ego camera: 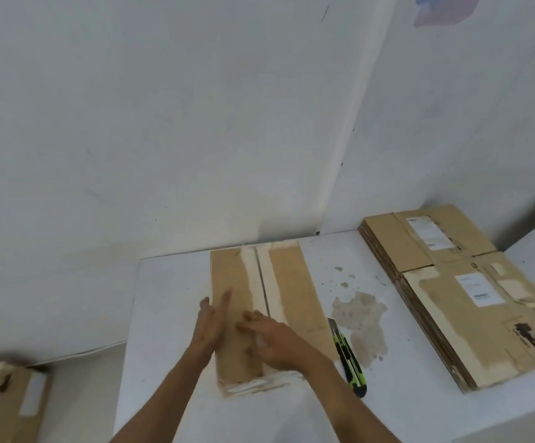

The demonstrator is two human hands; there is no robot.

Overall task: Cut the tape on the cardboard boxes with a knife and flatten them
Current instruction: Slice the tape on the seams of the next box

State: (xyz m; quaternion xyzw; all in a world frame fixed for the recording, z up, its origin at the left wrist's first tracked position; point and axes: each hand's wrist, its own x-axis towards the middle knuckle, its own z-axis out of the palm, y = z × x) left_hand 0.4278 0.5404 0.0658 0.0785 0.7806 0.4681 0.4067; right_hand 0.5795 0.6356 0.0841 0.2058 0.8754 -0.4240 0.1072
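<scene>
Your hands: left (210, 318) flat against the box (269, 311) side, right (272, 337) spread on top, both grips wide, steadying it mid-table (170, 314). Knife (349, 359) parked just right. Flattened stack (458, 289) farther right, seemingly done.

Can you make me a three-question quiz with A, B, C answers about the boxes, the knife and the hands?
1. Where is the knife?
A. on the table, right of the box
B. in a hand
C. on the stack

2. What colour is the knife's handle?
A. red
B. green and black
C. white

3. What are the hands doing?
A. waving
B. cutting
C. pressing on the box

Answers:
1 A, it lies on the white table beside the box.
2 B, bright green with black.
3 C, the left hand and right hand lie on the cardboard.
</scene>
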